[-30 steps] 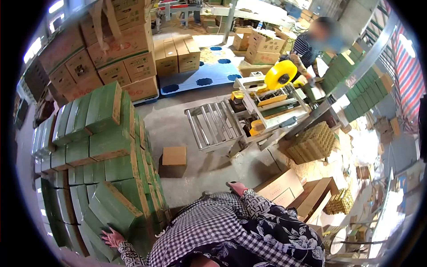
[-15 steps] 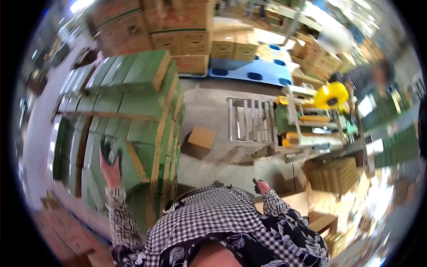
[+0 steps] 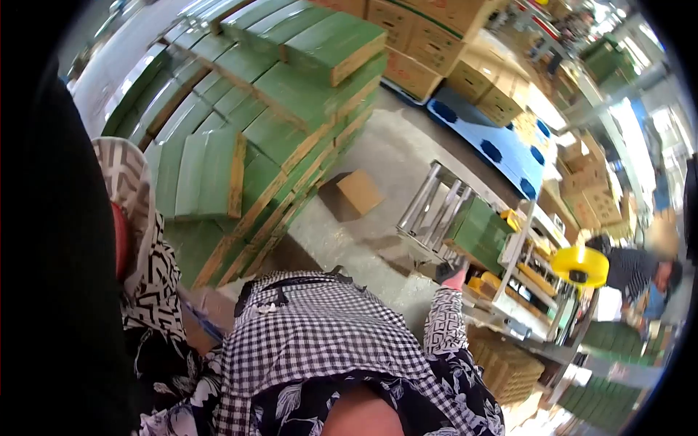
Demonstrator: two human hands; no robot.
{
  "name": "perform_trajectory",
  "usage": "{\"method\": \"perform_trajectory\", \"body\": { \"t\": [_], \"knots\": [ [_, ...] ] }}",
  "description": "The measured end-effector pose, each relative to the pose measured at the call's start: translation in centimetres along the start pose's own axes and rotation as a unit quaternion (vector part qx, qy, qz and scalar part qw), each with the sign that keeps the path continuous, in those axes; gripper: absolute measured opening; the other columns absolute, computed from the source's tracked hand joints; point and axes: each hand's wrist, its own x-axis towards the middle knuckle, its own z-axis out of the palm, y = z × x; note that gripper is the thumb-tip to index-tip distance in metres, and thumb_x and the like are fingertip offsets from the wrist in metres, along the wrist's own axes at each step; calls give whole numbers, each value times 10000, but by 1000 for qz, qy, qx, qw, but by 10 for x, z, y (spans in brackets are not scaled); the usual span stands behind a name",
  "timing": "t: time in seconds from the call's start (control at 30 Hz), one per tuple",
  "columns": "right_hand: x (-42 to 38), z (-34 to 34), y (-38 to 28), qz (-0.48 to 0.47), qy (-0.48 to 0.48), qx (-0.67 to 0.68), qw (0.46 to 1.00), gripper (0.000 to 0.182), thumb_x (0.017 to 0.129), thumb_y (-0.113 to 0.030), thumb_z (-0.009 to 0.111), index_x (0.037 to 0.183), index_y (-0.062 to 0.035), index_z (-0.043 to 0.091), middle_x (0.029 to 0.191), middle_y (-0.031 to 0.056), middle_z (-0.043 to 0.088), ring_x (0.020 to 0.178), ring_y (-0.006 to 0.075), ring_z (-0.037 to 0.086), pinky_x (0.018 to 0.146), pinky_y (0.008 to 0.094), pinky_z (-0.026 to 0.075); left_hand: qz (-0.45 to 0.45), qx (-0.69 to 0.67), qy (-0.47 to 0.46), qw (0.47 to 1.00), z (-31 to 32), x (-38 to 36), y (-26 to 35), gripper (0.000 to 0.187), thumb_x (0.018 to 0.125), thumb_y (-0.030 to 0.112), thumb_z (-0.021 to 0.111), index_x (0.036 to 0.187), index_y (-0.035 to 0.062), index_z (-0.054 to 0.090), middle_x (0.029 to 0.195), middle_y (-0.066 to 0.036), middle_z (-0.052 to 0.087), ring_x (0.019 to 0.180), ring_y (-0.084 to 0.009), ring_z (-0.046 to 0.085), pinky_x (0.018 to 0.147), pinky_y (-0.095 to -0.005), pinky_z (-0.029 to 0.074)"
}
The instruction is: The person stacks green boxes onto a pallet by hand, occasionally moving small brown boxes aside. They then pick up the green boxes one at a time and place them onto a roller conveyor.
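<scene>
My right hand [image 3: 452,275], dark over its fingers, is at the near end of a green box [image 3: 478,234] that lies on a metal roller conveyor [image 3: 430,211]. Blur hides whether it touches the box and how its fingers are set. My left arm is raised close to the camera, with a patterned sleeve [image 3: 149,269] and a strip of wrist showing. A large dark shape fills the left edge there, and my left hand's fingers cannot be made out. Green boxes with brown edges [image 3: 291,94] are stacked at the upper left.
A small brown carton [image 3: 360,192] sits on the floor beside the stack. Further back are a blue pallet [image 3: 472,134] and stacked cartons [image 3: 418,43]. A taping machine with a yellow roll [image 3: 579,267] stands at the right, near another person [image 3: 629,272].
The view has rotated. My left hand has risen from the green stack to close beside the camera. My right hand has reached forward to the conveyor, where the green box now shows more fully.
</scene>
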Motion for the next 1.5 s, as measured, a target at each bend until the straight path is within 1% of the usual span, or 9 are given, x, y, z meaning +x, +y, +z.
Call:
{"method": "perform_trajectory", "body": {
  "t": [0.13, 0.27, 0.5, 0.8, 1.0, 1.13, 1.3, 1.33, 1.5],
  "knots": [
    [-72, 31, -119, 216, 182, 189, 940, 599, 723, -580, 624, 1114, -132, 551, 791, 70, 592, 856, 236, 545, 802, 445, 439, -80, 76, 126, 986, -38, -26, 1, 536, 797, -2, 605, 1290, -77, 411, 1298, -143, 492, 1166, -194, 489, 1006, -307, 365],
    [-62, -5, -133, 69, 72, 110, 989, 555, 829, -654, 381, 1016, -182, 606, 844, 73, 606, 871, 278, 501, 844, 477, 373, -280, 170, 303, 895, -80, -72, -34, 505, 818, 0, 593, 1286, -74, 419, 1312, -131, 484, 1174, -187, 480, 1010, -300, 361],
    [-15, -85, -113, -68, 197, 189, 959, 538, 805, -507, 596, 1208, -153, 557, 1167, 86, 573, 1041, 286, 527, 850, 480, 429, -560, 69, 409, 718, -102, -242, -62, 365, 879, 141, 608, 1191, -40, 553, 1057, -75, 630, 936, -127, 591, 827, -242, 469],
    [-240, 75, -60, 78, -106, 229, 964, 500, 865, -448, 566, 1257, -141, 522, 1272, 80, 529, 1100, 296, 522, 864, 518, 459, -663, 357, 307, 582, -179, -343, -54, 664, 800, 300, 694, 1295, -56, 432, 1147, -174, 581, 1010, -198, 565, 841, -286, 457],
    [-248, 105, -90, -31, -101, -2, 994, 420, 933, -261, 486, 1241, 22, 517, 1256, 117, 535, 1130, 220, 521, 966, 346, 418, -768, 82, 206, 601, -171, -308, -79, 657, 850, 342, 642, 1326, -42, 402, 1275, -100, 502, 1145, -152, 466, 986, -278, 359],
    [-315, 203, -32, -391, -213, -529, 722, 334, 884, -48, 515, 1214, 1, 531, 1176, 136, 587, 1071, 224, 563, 947, 342, 433, -732, -88, 126, 664, -219, -386, -98, 618, 876, 320, 613, 1370, 27, 383, 1305, -52, 482, 1172, -141, 448, 989, -267, 351],
    [-298, 240, 5, -342, -295, -400, 798, 392, 817, -39, 546, 1205, 10, 526, 1113, 184, 613, 1008, 281, 605, 926, 371, 448, -741, -131, 272, 599, -256, -380, -120, 602, 882, 269, 604, 1394, 74, 354, 1268, -71, 527, 1107, -167, 533, 863, -292, 475],
    [-313, 254, 7, -508, -294, -513, 626, 385, 820, -42, 541, 1202, 11, 530, 1117, 181, 613, 1018, 283, 600, 924, 368, 447, -752, -138, 249, 594, -267, -369, -126, 622, 873, 278, 615, 1400, 86, 345, 1264, -78, 533, 1104, -173, 540, 843, -296, 487],
    [-318, 287, 26, -357, -304, -530, 707, 422, 834, -19, 485, 1256, -22, 513, 1247, 159, 555, 1166, 254, 530, 997, 327, 392, -794, -70, 203, 568, -278, -365, -124, 771, 820, 333, 671, 1438, 106, 270, 1375, -90, 422, 1220, -184, 436, 971, -308, 395]
  ]
}}
